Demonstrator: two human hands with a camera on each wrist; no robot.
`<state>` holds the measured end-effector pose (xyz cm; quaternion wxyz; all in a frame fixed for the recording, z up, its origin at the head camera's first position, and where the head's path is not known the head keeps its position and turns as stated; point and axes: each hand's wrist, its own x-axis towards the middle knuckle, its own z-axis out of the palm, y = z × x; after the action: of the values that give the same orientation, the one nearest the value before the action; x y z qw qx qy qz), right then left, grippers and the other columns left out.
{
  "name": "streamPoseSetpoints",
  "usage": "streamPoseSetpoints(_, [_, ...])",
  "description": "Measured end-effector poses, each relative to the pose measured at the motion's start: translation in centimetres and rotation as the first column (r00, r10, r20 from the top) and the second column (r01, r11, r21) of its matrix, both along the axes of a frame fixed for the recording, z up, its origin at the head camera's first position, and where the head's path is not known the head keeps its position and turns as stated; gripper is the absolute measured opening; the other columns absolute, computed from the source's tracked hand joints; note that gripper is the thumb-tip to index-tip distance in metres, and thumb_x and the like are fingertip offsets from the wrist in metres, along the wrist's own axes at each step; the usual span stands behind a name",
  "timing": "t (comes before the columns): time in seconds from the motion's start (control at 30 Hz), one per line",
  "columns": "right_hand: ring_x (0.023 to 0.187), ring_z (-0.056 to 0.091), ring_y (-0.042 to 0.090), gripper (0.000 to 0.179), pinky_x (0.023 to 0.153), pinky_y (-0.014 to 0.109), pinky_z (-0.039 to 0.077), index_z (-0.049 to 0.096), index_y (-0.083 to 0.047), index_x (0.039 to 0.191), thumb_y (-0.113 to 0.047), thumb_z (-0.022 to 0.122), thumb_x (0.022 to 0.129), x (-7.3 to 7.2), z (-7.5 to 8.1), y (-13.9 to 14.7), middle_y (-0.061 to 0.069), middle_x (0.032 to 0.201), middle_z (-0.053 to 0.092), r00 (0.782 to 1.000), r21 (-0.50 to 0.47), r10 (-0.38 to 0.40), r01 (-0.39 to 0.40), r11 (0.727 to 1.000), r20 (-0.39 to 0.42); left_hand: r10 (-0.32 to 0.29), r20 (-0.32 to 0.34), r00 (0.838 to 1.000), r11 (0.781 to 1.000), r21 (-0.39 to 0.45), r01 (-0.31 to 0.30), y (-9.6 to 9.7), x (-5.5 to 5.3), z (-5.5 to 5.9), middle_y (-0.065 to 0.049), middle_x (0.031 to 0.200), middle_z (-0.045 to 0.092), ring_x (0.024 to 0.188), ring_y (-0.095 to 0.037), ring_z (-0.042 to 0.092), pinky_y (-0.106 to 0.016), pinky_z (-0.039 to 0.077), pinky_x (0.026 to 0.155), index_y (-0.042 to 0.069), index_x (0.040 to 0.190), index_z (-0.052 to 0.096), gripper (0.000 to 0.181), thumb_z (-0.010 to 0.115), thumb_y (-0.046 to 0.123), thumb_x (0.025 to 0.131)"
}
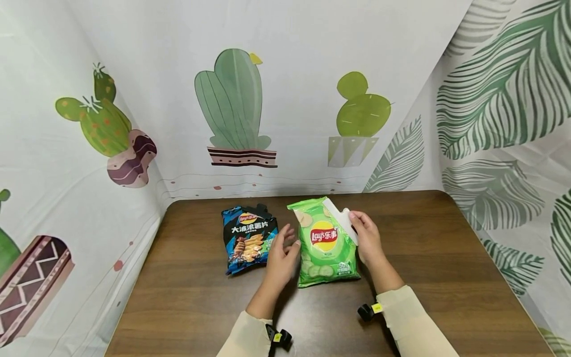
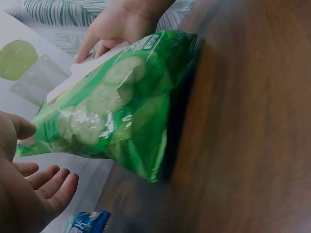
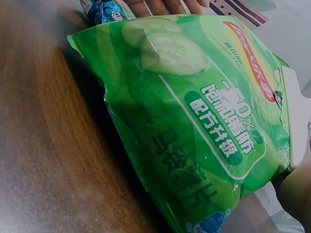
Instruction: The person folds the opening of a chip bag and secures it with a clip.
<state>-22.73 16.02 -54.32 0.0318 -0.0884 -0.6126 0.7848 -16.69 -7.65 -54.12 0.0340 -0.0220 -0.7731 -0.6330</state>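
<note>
A green Lay's chip bag (image 1: 327, 255) with cucumber slices printed on it stands tilted above the table in the head view. Along its upper right edge runs a white bag clip (image 1: 341, 218), seen edge-on in the right wrist view. My right hand (image 1: 368, 238) pinches this clip between thumb and fingers. My left hand (image 1: 281, 255) is beside the bag's left edge, its fingers spread and loosely bent; whether the thumb touches the bag I cannot tell. Left of it lies a blue and black Lay's chip bag (image 1: 247, 240) with a black bag clip (image 1: 256, 211) at its top.
The brown wooden table (image 1: 192, 307) ends at a white curtain (image 1: 299, 99) printed with cacti and leaves. Black wrist cameras are strapped at both sleeves. The blue bag sits close to my left fingers.
</note>
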Motion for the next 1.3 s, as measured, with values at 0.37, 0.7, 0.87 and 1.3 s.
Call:
streamPoseSetpoints(0.37, [0.09, 0.059, 0.007, 0.015, 0.072, 0.02, 0.054, 0.066, -0.019, 0.105, -0.031, 0.057, 0.104, -0.4, -0.9, 0.6, -0.008, 0.101, 0.063, 0.997, -0.013, 0.016, -0.015, 1.0, 0.079, -0.131, 0.058, 0.99, 0.983, -0.121, 0.137, 0.7, 1.1, -1.9, -0.012, 0.158, 0.038, 0.141, -0.031, 0.046, -0.048, 0.045, 0.112, 0.016, 0.162, 0.021, 0.085, 0.07, 0.029, 0.094])
streamPoseSetpoints(0.7, [0.103, 0.058, 0.005, 0.029, 0.08, 0.017, 0.053, 0.061, -0.011, 0.125, -0.029, 0.056, 0.104, -0.8, -1.6, 1.1, -0.012, 0.108, 0.062, 0.993, 0.002, 0.033, -0.034, 0.999, 0.114, -0.149, 0.085, 0.985, 0.96, -0.228, 0.164, 0.9, 1.8, -2.5, -0.017, 0.162, 0.029, 0.144, -0.036, 0.04, -0.056, 0.043, 0.111, 0.027, 0.163, 0.018, 0.1, 0.08, 0.029, 0.085])
streamPoseSetpoints(0.87, [0.099, 0.06, 0.002, 0.043, 0.08, 0.017, 0.054, 0.052, -0.003, 0.142, -0.025, 0.055, 0.105, -0.9, -1.8, 1.1, -0.013, 0.112, 0.062, 0.993, -0.004, 0.058, -0.058, 0.998, 0.103, -0.163, 0.098, 0.982, 0.952, -0.246, 0.183, 0.8, 1.9, -2.7, -0.018, 0.163, 0.027, 0.148, -0.039, 0.034, -0.061, 0.035, 0.115, 0.023, 0.163, 0.017, 0.102, 0.082, 0.029, 0.084])
streamPoseSetpoints(1.3, [0.106, 0.057, 0.0, 0.05, 0.089, 0.013, 0.05, 0.043, -0.004, 0.152, -0.012, 0.053, 0.104, -1.1, -2.1, 1.1, -0.015, 0.111, 0.063, 0.989, -0.019, 0.127, -0.126, 0.992, 0.077, -0.165, 0.102, 0.981, 0.934, -0.304, 0.189, 1.0, 1.7, -3.3, -0.016, 0.162, 0.031, 0.145, -0.038, 0.04, -0.058, 0.038, 0.113, 0.019, 0.163, 0.02, 0.095, 0.077, 0.021, 0.088])
